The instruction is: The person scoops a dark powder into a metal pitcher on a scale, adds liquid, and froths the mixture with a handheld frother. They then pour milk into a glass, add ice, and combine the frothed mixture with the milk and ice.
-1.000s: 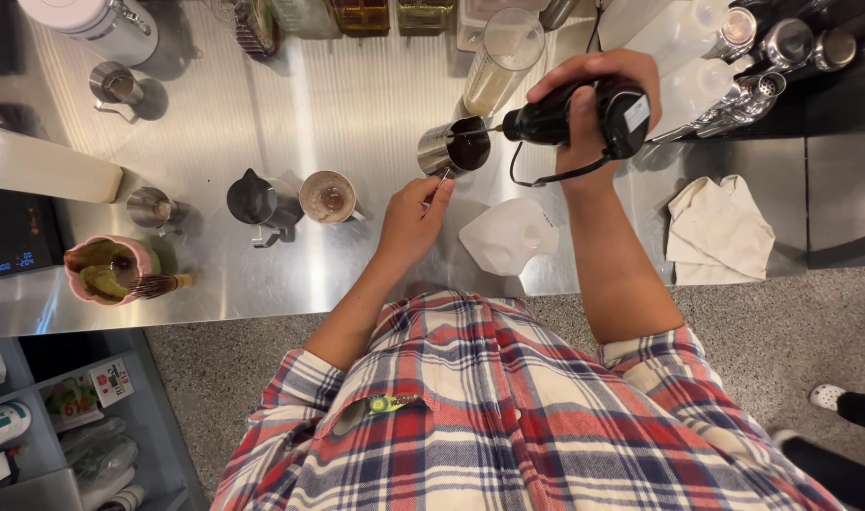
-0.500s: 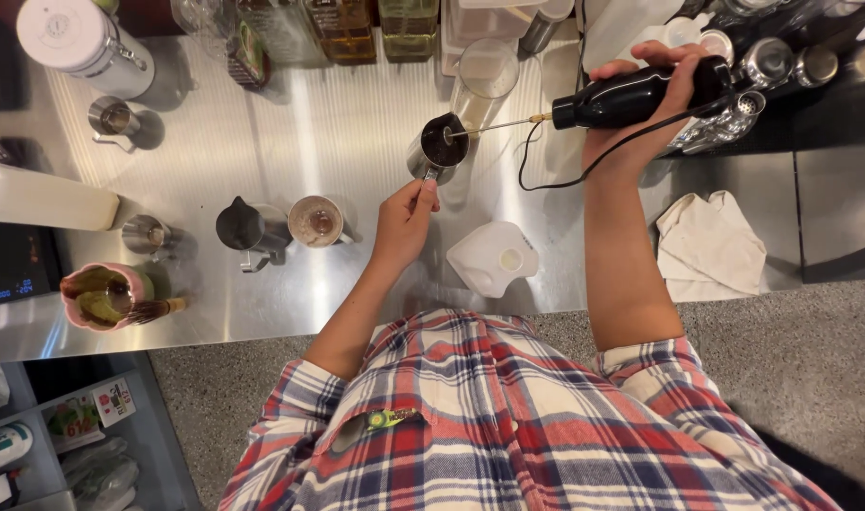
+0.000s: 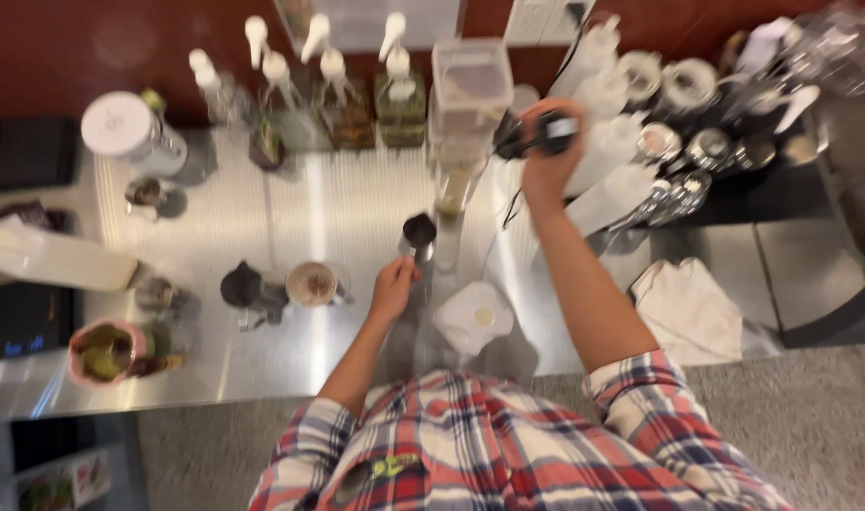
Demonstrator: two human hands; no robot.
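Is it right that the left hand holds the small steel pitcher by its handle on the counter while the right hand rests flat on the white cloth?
Not quite. In the head view the right hand is raised at the back of the counter, gripping the black handheld frother, not on the white cloth. The left hand does hold the small steel pitcher.

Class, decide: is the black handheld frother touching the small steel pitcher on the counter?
Apart. The head view shows the black handheld frother in the right hand, raised well away from the small steel pitcher, whose handle the left hand grips.
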